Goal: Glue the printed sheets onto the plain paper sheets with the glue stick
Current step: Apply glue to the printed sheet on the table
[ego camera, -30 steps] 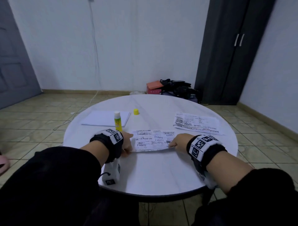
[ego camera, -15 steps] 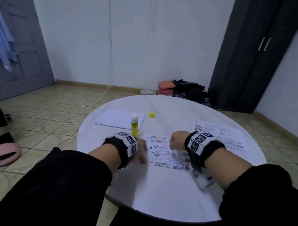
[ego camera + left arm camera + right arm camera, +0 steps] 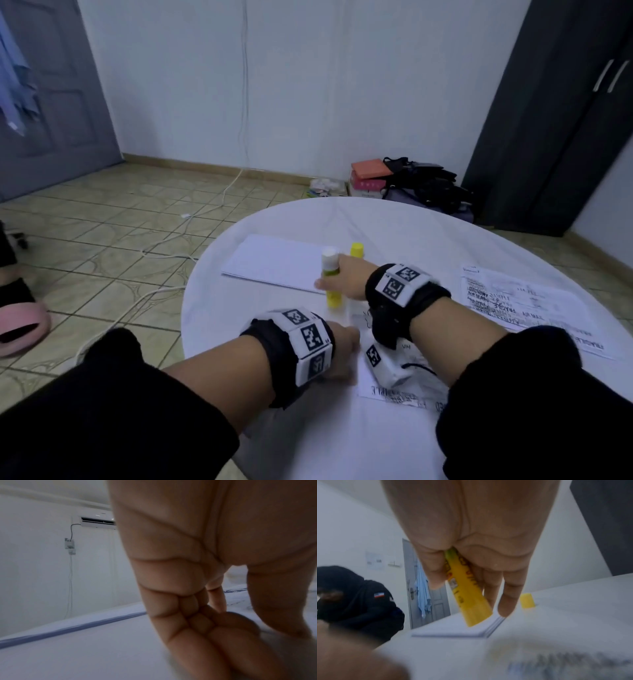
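The yellow glue stick [image 3: 331,291] stands upright and uncapped, white tip up, at the near corner of the plain paper stack [image 3: 274,262]. My right hand [image 3: 337,281] grips its barrel; in the right wrist view the fingers [image 3: 506,601] wrap the glue stick [image 3: 467,599] just above the plain paper stack [image 3: 453,628]. Its yellow cap [image 3: 357,250] stands behind on the table. A printed sheet [image 3: 400,390] lies under my forearms. My left hand [image 3: 344,353] rests at that sheet's left edge, its fingers [image 3: 197,615] curled under against the table.
More printed sheets [image 3: 524,305] lie at the right of the round white table [image 3: 212,308]. Cables [image 3: 164,246] trail over the tiled floor at left. Boxes and a dark bag [image 3: 424,185] sit by the far wall. A person in dark clothing [image 3: 356,599] is close at left.
My right hand left the printed sheet, reached forward and to the left, and took hold of the glue stick. The left hand stayed at the sheet's left edge. The head view swung left.
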`<state>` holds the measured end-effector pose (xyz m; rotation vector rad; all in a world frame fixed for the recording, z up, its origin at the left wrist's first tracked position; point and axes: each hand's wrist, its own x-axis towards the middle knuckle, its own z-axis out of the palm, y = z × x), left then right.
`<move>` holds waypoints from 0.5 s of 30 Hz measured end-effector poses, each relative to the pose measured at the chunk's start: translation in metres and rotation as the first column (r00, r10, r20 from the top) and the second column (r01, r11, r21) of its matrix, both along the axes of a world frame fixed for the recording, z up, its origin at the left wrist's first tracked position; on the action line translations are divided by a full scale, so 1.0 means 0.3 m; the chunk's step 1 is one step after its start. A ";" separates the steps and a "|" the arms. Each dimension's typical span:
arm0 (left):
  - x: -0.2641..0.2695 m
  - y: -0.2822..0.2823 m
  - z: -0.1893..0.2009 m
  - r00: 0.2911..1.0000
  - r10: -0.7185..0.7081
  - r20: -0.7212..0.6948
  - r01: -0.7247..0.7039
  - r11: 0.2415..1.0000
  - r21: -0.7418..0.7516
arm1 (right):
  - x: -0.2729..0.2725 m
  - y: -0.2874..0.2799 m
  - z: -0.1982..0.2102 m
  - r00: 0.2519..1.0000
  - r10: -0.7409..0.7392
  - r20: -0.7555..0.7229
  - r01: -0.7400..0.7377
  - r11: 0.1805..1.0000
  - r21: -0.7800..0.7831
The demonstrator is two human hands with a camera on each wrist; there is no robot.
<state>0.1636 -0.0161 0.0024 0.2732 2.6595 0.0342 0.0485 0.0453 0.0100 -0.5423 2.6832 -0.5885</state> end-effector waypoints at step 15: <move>-0.041 0.034 0.000 0.986 -0.167 -0.028 0.159 0.969 -0.188 | 0.081 0.348 0.111 0.970 -0.242 -0.029 0.225 0.932 -0.283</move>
